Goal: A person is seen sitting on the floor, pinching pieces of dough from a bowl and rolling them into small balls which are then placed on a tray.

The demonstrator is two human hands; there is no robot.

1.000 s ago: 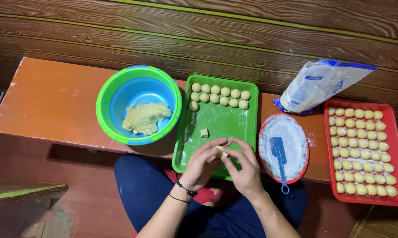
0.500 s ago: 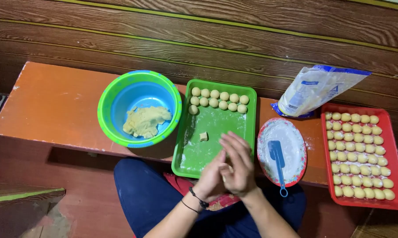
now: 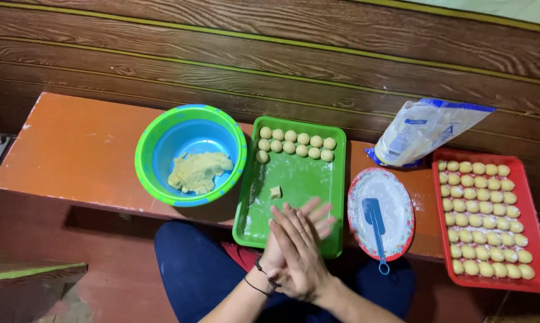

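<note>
In the lower middle of the frame, over the near edge of the green tray [image 3: 335, 179], the two hands are pressed flat together. The right hand [image 3: 297, 254] lies on top, with its fingers pointing up and to the left. The left hand [image 3: 308, 218] is under it, and only its fingertips and wrist peek out. A second ago the fingers were pinching a little bit of dough between them. Half a second ago the palms came together, and now they are crossed a bit more. That looks like rolling the bit of dough into a ball between the palms. The dough bit itself is hidden between the hands, so I cannot see it now. Both hands are flat and open, not in fists, and they seem to squeeze the dough between them.

A small dough piece [image 3: 276, 192] sits alone in the middle of the tray. A double row of dough balls [image 3: 297, 142] is lined up at the top of the tray.

To the left is a green and blue bowl [image 3: 186, 122] with a lump of yellow dough [image 3: 199, 170] in it. To the right is a round plate [image 3: 395, 239] of white flour with a blue spatula [image 3: 374, 224] lying on it. At the far right is a red tray [image 3: 536, 239] full of dough balls. A white bag [image 3: 422, 128] lies in the upper right. Everything rests on an orange bench [image 3: 72, 149].
</note>
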